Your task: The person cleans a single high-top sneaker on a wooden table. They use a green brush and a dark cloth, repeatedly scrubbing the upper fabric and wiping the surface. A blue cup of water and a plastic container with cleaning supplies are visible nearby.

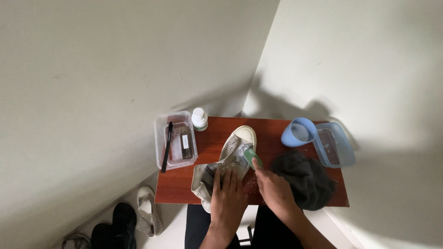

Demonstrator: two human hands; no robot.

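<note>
A grey-white high-top sneaker (pixel 236 146) lies on a small reddish-brown table (pixel 272 138), its toe pointing away from me. My left hand (pixel 227 192) presses flat on the sneaker's ankle part, fingers spread. My right hand (pixel 272 188) grips a small green brush (pixel 252 158) and holds it against the sneaker's side near the laces. Wet spots show on the table by the brush.
A clear plastic box (pixel 159 138) with a black brush and a brown block stands at the table's left. A white bottle (pixel 199 118), a blue cup (pixel 299 132), a blue container (pixel 344 152) and a dark cloth (pixel 307 177) are nearby. More shoes (pixel 148 216) lie on the floor.
</note>
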